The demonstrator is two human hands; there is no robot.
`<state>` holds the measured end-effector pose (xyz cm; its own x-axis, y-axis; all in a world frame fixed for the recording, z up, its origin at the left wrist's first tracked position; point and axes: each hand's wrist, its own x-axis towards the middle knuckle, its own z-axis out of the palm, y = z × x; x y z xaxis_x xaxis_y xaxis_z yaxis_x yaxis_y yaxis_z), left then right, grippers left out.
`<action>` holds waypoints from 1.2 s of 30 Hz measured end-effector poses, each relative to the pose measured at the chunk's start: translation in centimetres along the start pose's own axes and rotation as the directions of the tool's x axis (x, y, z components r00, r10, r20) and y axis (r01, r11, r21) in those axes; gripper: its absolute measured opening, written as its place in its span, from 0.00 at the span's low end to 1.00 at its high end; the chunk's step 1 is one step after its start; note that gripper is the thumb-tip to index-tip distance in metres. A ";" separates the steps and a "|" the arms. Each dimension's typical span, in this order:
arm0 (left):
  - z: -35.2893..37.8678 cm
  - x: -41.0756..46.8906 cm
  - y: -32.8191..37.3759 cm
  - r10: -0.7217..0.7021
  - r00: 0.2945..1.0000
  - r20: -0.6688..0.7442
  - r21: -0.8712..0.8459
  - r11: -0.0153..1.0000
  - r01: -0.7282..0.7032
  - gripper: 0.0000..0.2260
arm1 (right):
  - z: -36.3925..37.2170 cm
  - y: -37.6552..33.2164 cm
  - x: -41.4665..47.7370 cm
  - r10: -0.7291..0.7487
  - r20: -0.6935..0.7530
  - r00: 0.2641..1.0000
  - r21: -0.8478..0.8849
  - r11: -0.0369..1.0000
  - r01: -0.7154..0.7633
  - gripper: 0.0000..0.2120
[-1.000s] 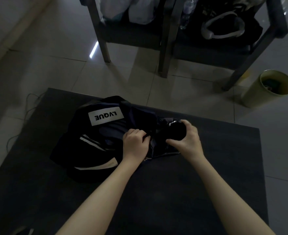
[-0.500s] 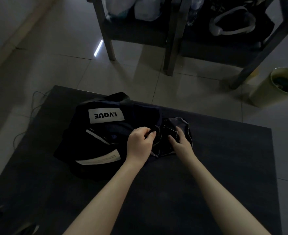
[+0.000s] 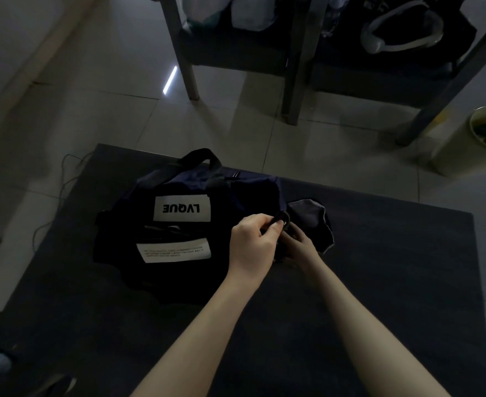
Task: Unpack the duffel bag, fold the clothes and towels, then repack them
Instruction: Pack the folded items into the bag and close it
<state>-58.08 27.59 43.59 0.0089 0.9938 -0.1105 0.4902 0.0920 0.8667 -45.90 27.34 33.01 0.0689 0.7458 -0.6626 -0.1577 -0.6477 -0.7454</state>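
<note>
Dimly lit, one dark bag point(image 3: 184, 279) lies on the table point(image 3: 379, 282) near its far left corner, well apart from the right edge. It carries two white labels: one reading LVQUE point(image 3: 182, 208), upside down from this side, and a lower one point(image 3: 173, 250) whose small print is unreadable. One handle point(image 3: 198, 156) arches up at the bag's far side, and one grey flap point(image 3: 307, 216) spreads from its right end. Two hands meet at that end. The left hand point(image 3: 253, 242) pinches a small dark clasp point(image 3: 281, 220) between thumb and fingertips; what the piece really is stays hard to make out. The right hand point(image 3: 302, 247) is half hidden behind the left, its fingers curled at the bag's end, and I cannot tell whether they grip anything. Beyond the table stand two chairs point(image 3: 190, 67) point(image 3: 290, 81), cut off at the top, and one bin point(image 3: 465, 144), cut off at the right. A second ago the right hand covered the bag's end; now it sits lower, the flap is bared, the handle has risen, and the lower label lies flatter.
</note>
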 end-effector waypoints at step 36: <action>0.2 0.3 -0.9 0.181 0.944 0.276 0.612 0.724 -0.318 0.20 | -0.4 2.3 0.6 0.130 0.127 0.983 0.177 0.973 -0.151 0.19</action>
<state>-58.30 27.82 42.69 0.3377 0.9378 -0.0812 0.8855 -0.2872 0.3651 -45.87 26.20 30.85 -0.0781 0.6692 -0.7390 -0.3381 -0.7151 -0.6118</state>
